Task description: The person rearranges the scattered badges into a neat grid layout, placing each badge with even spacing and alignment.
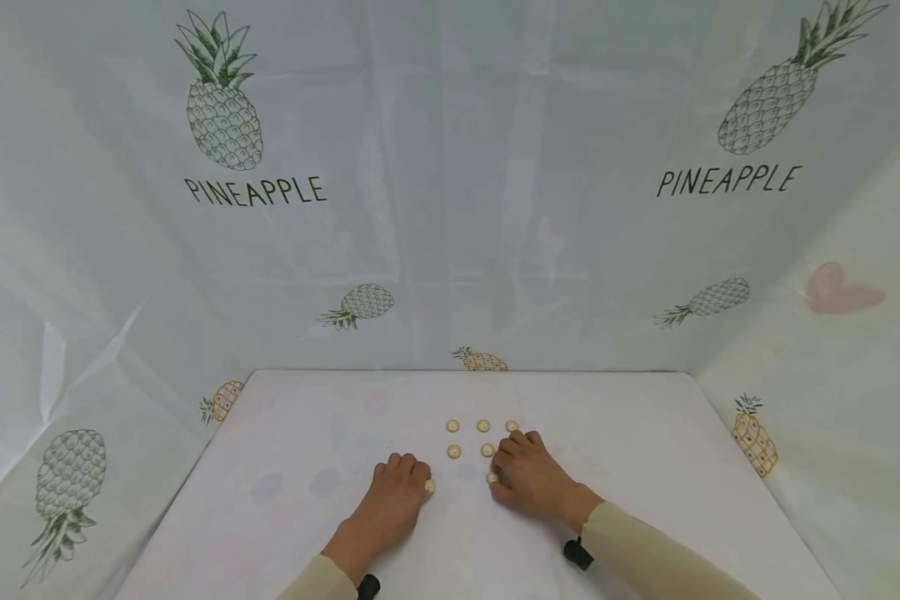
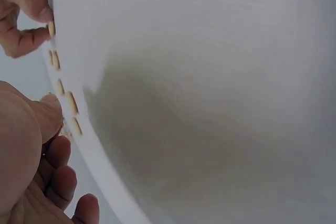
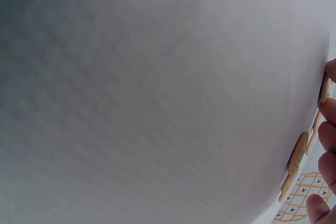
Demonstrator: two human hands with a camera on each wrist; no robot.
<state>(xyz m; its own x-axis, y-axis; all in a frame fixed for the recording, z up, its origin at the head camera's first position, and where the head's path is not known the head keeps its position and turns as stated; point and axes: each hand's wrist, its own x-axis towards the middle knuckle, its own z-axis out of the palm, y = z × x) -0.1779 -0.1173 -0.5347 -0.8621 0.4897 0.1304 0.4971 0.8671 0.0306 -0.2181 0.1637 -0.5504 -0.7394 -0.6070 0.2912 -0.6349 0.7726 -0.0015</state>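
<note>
In the head view, my left hand (image 1: 395,497) pinches a small round wooden disc (image 1: 430,486) at its thumb side, low over the white table. My right hand (image 1: 528,477), to the right, holds another wooden disc (image 1: 492,477) between thumb and fingertips at the table surface. Beyond the hands lie several matching pale discs in rows: a back row with a left disc (image 1: 452,426), a middle one (image 1: 483,426) and a right one (image 1: 512,426), then a nearer left disc (image 1: 453,452) and right disc (image 1: 487,450). The right hand's fingers reach close to the back right disc.
The table (image 1: 307,417) has a white cover with faint coloured patches. Behind it and at both sides hangs a white cloth (image 1: 457,208) printed with pineapples. Dark wrist devices show below each hand, the right one (image 1: 577,553) beside a pale yellow sleeve (image 1: 660,550).
</note>
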